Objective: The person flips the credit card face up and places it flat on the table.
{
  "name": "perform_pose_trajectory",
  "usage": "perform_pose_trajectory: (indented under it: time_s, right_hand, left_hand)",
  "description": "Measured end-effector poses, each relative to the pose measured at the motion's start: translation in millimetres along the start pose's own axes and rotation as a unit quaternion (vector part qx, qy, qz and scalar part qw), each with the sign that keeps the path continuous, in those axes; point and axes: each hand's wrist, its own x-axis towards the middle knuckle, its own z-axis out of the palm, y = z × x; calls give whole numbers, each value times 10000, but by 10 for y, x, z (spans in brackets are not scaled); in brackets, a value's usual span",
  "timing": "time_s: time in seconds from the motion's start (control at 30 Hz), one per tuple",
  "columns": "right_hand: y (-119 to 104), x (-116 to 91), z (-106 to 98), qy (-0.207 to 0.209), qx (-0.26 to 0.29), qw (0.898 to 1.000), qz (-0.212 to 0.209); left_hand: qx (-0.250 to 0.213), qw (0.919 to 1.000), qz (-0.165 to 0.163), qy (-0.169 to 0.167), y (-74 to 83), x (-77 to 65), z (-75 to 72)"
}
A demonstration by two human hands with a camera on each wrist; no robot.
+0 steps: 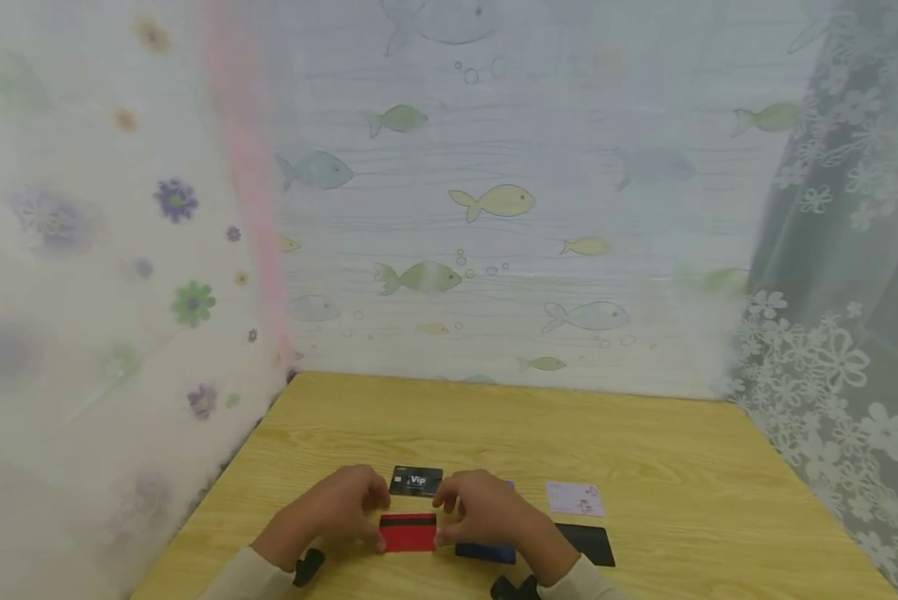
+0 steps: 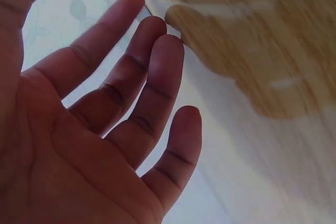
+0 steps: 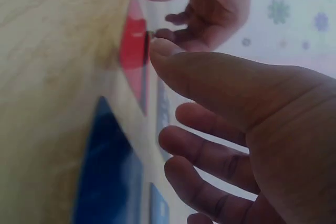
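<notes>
A red card (image 1: 408,533) with a black stripe lies on the wooden table, between my two hands. At its left end is the thumb of my left hand (image 1: 343,504); the fingers arch loosely above the table. My right hand (image 1: 486,512) has its thumb close by the right end, fingers loosely bent with nothing between them in the right wrist view. The left wrist view shows the left palm bare and the fingers spread. Just beyond the hands lies a black card (image 1: 416,481) marked "Vip". A dark blue card (image 1: 486,552) is partly hidden beneath the right hand.
To the right, a pale card with a pink pattern (image 1: 574,498) lies behind a plain black card (image 1: 587,543). Another blue card (image 1: 510,483) peeks out past the right hand. Fish-patterned and flowered curtains (image 1: 494,292) border the table (image 1: 509,425) at the back and sides.
</notes>
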Motion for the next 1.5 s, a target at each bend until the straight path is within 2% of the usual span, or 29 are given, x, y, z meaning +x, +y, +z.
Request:
perform_pose_trajectory:
  time_s: [0.2, 0.4, 0.6, 0.97, 1.1, 1.27, 1.37, 1.5]
  right_hand:
    - [38, 3, 82, 47, -66, 10000, 5]
    - [8, 56, 133, 135, -423, 9990, 23]
    - [-46, 80, 178, 148, -644, 9974, 303]
    - [-209, 110, 169, 168, -1268, 9896, 662]
    - [-166, 115, 164, 163, -1206, 9903, 670]
    - [-130, 105, 172, 54, -713, 9947, 738]
    - [-133, 92, 179, 9, -443, 9960, 777]
    - [-153, 93, 202, 23, -359, 9972, 654]
  left_hand:
    - [108, 9999, -82, -106, 42, 36, 3]
    - [283, 9994, -178, -127, 34, 83, 2]
    - [306, 9985, -348, -305, 48, 126, -8]
    - [170, 9979, -269, -567, 17, 160, -39]
    - [134, 9979, -233, -586, 5, 176, -25]
    - [20, 9984, -87, -560, -24, 152, -2]
    - [7, 9987, 120, -495, -53, 118, 13]
    - [-69, 9986, 307, -428, -96, 58, 26]
